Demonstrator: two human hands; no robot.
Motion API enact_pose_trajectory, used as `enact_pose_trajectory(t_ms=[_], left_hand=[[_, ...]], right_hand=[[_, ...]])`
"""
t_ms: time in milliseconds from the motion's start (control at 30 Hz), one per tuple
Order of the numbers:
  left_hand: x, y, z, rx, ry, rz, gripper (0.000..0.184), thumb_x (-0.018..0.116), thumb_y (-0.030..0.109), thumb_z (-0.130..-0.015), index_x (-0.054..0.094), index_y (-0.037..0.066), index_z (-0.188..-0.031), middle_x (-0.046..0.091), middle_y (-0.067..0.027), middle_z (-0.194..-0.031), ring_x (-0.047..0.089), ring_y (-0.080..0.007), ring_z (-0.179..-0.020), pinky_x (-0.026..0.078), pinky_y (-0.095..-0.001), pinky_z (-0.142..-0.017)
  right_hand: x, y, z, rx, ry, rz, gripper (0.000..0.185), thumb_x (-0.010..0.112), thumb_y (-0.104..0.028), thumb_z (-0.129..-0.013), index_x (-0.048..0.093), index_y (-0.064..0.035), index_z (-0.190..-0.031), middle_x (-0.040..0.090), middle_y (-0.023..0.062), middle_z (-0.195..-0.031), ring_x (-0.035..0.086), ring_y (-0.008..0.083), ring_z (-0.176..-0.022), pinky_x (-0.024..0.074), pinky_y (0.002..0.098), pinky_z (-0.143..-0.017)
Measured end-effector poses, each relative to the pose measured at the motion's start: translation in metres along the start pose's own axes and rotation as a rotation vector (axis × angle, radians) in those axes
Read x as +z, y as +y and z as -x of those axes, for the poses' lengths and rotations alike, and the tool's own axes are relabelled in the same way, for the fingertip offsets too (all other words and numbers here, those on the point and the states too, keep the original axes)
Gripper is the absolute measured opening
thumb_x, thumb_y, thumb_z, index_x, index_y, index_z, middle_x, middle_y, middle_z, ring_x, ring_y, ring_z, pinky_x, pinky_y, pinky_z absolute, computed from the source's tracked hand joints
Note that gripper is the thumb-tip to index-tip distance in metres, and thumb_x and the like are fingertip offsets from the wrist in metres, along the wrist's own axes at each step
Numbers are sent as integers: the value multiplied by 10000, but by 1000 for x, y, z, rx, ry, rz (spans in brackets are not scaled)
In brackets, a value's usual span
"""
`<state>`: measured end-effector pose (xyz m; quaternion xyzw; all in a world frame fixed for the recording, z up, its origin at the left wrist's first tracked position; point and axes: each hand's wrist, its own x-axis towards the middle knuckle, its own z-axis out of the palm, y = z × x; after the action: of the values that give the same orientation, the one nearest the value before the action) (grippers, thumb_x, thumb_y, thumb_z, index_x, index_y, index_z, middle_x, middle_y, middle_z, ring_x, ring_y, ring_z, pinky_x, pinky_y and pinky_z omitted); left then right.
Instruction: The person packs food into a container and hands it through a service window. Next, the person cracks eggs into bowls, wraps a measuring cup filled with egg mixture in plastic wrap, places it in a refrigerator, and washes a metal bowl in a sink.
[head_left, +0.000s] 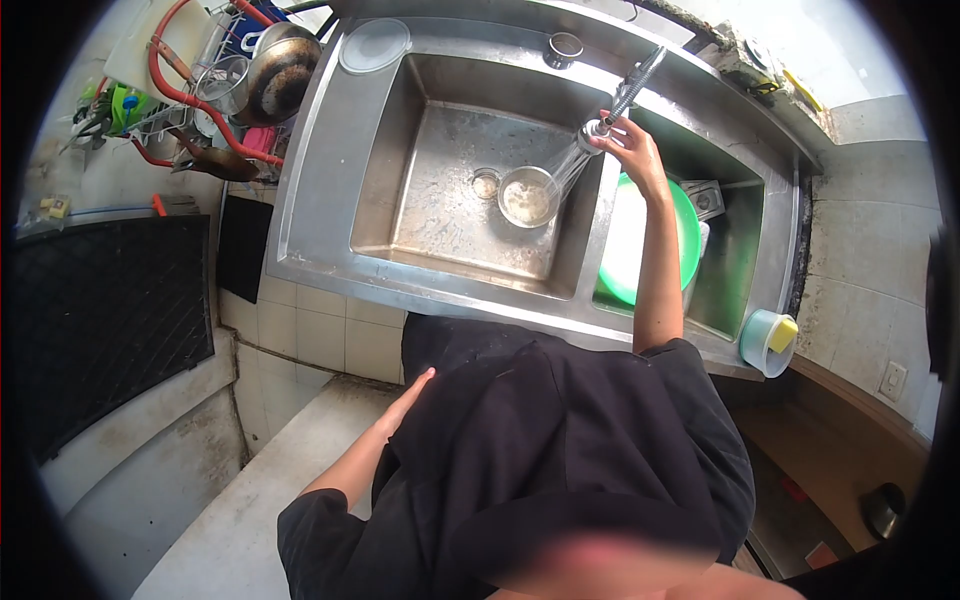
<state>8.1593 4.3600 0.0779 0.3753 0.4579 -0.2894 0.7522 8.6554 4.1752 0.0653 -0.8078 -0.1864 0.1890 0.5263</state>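
My right hand [638, 155] is closed around the head of a tap sprayer [594, 134] over the divider between two sink basins. Water streams from it down and left into a small round bowl [528, 199], which holds cloudy liquid. That bowl stands on the floor of the left sink basin [450, 140], beside the drain [485, 184]. Low at my left side, my left hand [408, 398] rests against my dark clothing with its fingers stretched out. It holds nothing that I can see, though part of it is hidden by the cloth.
A green round tub [690, 235] with a bright white inside sits in the right basin. A clear lid [375, 46] and a metal cup [563, 50] lie on the sink's back ledge. A container [757, 343] with a yellow sponge [784, 335] stands front right. Pans hang in a dish rack [190, 95].
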Motion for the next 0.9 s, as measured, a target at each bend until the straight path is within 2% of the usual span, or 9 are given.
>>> enact_pose_trajectory(t_ms=[100, 167, 267, 333, 533, 667, 733, 867, 900], left_hand=[[0, 0, 4, 16, -24, -13, 735, 500, 550, -906, 322, 76, -1439, 342, -37, -1450, 348, -145, -1307, 259, -251, -1075], [1, 2, 7, 44, -42, -52, 724, 486, 536, -919, 306, 73, -1446, 324, -34, -1460, 328, -141, -1323, 245, -250, -1084], [-14, -16, -7, 111, -78, -55, 641, 432, 466, -966, 294, 66, -1448, 304, -23, -1469, 290, -123, -1346, 215, -247, -1103], [-21, -22, -18, 33, -130, 103, 571, 369, 387, -1004, 266, 48, -1452, 289, -14, -1475, 266, -111, -1358, 188, -249, -1122], [-31, -32, -27, 31, -171, 154, 551, 328, 335, -1020, 211, 25, -1461, 236, -17, -1508, 237, -116, -1377, 172, -254, -1139], [-30, -31, -23, 116, -172, 23, 585, 352, 373, -1010, 207, 36, -1466, 215, -24, -1521, 221, -122, -1385, 178, -252, -1131], [-16, -16, -12, 78, -81, -37, 647, 405, 442, -982, 228, 50, -1466, 238, -32, -1508, 239, -124, -1374, 194, -249, -1115], [-6, -7, -6, 135, -94, -69, 704, 449, 507, -947, 258, 65, -1460, 275, -36, -1484, 272, -123, -1349, 213, -250, -1099], [-8, -7, -15, -16, -53, 24, 697, 450, 506, -948, 265, 68, -1458, 290, -34, -1472, 286, -120, -1337, 219, -252, -1096]], right_hand=[[-6, 9, -1, -22, -6, -44, 638, 803, -311, -719, 566, 7, -1219, 626, 154, -1163, 566, 277, -1148, 460, 353, -939], [-10, 8, 2, -33, 75, -5, 649, 802, -309, -719, 556, 28, -1216, 590, 173, -1220, 541, 289, -1181, 458, 363, -955], [-16, 1, 7, -57, 48, -37, 648, 799, -296, -724, 547, 52, -1210, 569, 187, -1246, 532, 294, -1191, 450, 367, -972], [-18, -3, 10, -55, 45, -39, 634, 797, -290, -727, 552, 43, -1208, 570, 181, -1247, 532, 293, -1191, 449, 367, -973], [-19, -13, 16, -42, 49, -10, 579, 790, -275, -737, 576, 0, -1200, 586, 147, -1237, 544, 286, -1177, 450, 363, -967], [-20, -7, 15, -19, 39, -49, 557, 785, -265, -745, 583, -5, -1194, 602, 134, -1214, 559, 272, -1159, 455, 354, -959], [-20, -4, 14, -27, 35, -69, 547, 782, -259, -748, 585, -5, -1191, 603, 132, -1212, 565, 264, -1149, 458, 348, -954], [-21, -3, 14, -44, 40, -83, 527, 776, -241, -755, 589, -4, -1187, 608, 127, -1206, 586, 237, -1114, 468, 335, -937], [-20, -5, 14, -45, 39, -84, 527, 776, -241, -755, 589, -4, -1187, 608, 127, -1206, 586, 237, -1114, 468, 335, -937]])
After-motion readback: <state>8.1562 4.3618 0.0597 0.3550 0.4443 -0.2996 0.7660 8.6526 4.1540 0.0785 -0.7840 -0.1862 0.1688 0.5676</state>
